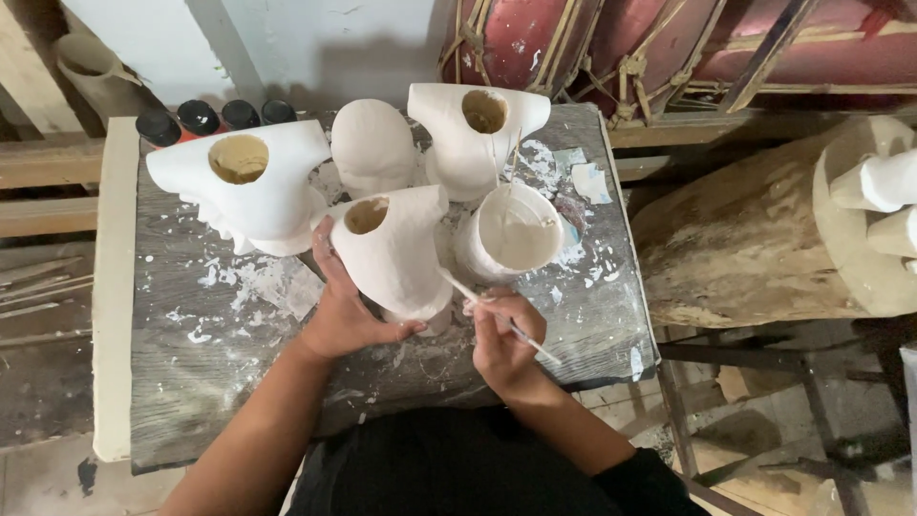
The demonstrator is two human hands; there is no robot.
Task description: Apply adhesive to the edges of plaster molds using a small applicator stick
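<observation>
Worktop [220,382]: grey, weathered board splashed with white paint, carrying everything I work on.
Log [745,239]: a thick wooden trunk lying off the worktop's right side, with white pieces [884,182] resting on its cut end.
Left cast [272,191]: large white hollow figure with a round hole on top, at the far left of the worktop.
Far cast [458,134]: another white hollow piece with a hole, at the back, beside a rounded white head shape [371,148].
Cast in hand [396,253]: white hollow figure in the middle, hole facing up and to the left — my left hand [342,306] is wrapped around its lower left side, thumb under its base.
Paint cup [516,234]: white cup of white paint, just right of the cast I hold, a thin stick [513,158] leaning in it.
Right hand [501,344]: closed in a pinch on a slim brush [487,308] — its tip touches the cast's lower right edge.
Bottles [218,117]: four black caps in a row at the far left edge.
</observation>
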